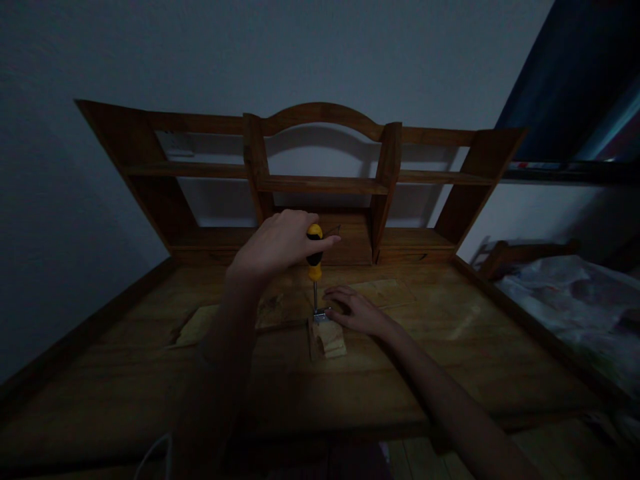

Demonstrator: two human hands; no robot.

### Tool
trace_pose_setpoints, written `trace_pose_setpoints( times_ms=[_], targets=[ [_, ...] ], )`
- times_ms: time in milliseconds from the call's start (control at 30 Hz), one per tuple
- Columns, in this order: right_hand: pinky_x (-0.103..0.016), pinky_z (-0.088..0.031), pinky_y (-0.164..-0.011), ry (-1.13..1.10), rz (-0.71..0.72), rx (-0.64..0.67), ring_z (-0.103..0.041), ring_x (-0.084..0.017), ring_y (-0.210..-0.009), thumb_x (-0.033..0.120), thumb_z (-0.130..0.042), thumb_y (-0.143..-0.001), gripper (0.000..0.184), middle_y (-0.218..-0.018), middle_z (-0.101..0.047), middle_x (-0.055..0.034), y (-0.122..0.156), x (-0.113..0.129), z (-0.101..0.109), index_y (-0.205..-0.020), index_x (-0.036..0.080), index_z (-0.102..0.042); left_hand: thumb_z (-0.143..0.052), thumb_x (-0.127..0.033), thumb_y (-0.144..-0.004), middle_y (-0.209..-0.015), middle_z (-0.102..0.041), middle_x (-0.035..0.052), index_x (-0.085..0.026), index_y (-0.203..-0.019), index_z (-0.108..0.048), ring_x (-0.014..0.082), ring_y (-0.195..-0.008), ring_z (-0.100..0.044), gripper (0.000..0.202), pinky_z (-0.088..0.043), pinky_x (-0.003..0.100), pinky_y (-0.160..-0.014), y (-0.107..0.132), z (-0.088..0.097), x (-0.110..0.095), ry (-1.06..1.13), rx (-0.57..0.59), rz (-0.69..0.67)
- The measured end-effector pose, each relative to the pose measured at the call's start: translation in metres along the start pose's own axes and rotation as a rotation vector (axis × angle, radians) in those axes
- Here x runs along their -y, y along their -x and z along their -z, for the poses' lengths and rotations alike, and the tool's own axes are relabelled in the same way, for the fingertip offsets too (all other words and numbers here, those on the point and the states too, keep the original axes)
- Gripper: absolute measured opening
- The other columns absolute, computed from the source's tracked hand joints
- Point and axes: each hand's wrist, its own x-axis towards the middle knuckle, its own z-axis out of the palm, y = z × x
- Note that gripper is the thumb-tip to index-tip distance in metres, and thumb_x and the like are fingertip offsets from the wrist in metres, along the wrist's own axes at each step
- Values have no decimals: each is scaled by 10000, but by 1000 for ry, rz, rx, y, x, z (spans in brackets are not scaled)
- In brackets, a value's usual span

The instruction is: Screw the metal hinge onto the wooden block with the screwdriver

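In my left hand (pixel 283 240) is a screwdriver (pixel 315 272) with a yellow and black handle, gripped near its top. It stands upright, and its metal shaft reaches down to a small silver metal piece, which looks like a hinge (pixel 321 317). That piece lies at the far end of a small wooden block (pixel 331 339) on the desk. My right hand (pixel 357 311) rests beside the metal piece, fingers curved, with thumb and fingertips at its right side. Whether the right fingers pinch the metal or only steady it is hard to make out in the dim light.
A wooden desk (pixel 400 373) spans the view, with a shelf unit (pixel 323 185) along its back. Flat pale wood pieces lie at the left (pixel 197 327) and behind my right hand (pixel 380 288). Clear plastic sheeting (pixel 565 300) lies beyond the desk's right edge.
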Motion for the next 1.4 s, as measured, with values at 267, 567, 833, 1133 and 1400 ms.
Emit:
trace_pose_setpoints(
  times_ms=[267, 567, 833, 1133, 1400],
  targets=[
    [-424, -457, -1062, -21, -11, 4, -575, -235, -1225, 365, -612, -932, 355, -1299, -629, -110, 1, 5, 3, -1253, 214, -630, -501, -683, -858, -820, -681, 79, -195, -827, -643, 228, -773, -644, 509, -424, 304, -681, 1, 8, 0, 1, -30, -1],
    [-412, -449, -1070, -25, -8, 5, -574, -230, -1229, 353, -624, -925, 350, -1304, -626, -104, 1, 1, 1, -1246, 214, -633, -559, -688, -829, -747, -654, 53, -206, -860, -631, 227, -769, -634, 488, -399, 296, -670, 3, 15, 0, 41, -86, 55],
    [-386, -461, -1031, -27, 36, -53, -578, -220, -1192, 319, -581, -960, 317, -1240, -646, -82, -3, 18, -7, -1262, 232, -615, -523, -689, -862, -822, -658, 68, -218, -978, -616, 256, -835, -631, 494, -392, 327, -693, 11, 29, -6, -33, -334, 185],
    [-339, -508, -856, -105, -142, -231, -637, -205, -951, 341, -752, -831, 177, -964, -688, -52, -13, 27, -38, -937, 209, -699, -478, -652, -901, -903, -648, 65, -228, -1071, -577, 258, -975, -616, 467, -398, 313, -741, 14, 38, -7, 86, -402, 305],
    [-301, -504, -725, -212, -269, -260, -654, -174, -767, 326, -749, -829, 129, -797, -703, -24, -15, 29, -41, -782, 208, -725, -490, -588, -914, -928, -653, 52, -248, -1104, -562, 255, -1064, -596, 396, -414, 292, -742, 12, 35, -6, 177, -377, 280]
  ],
)
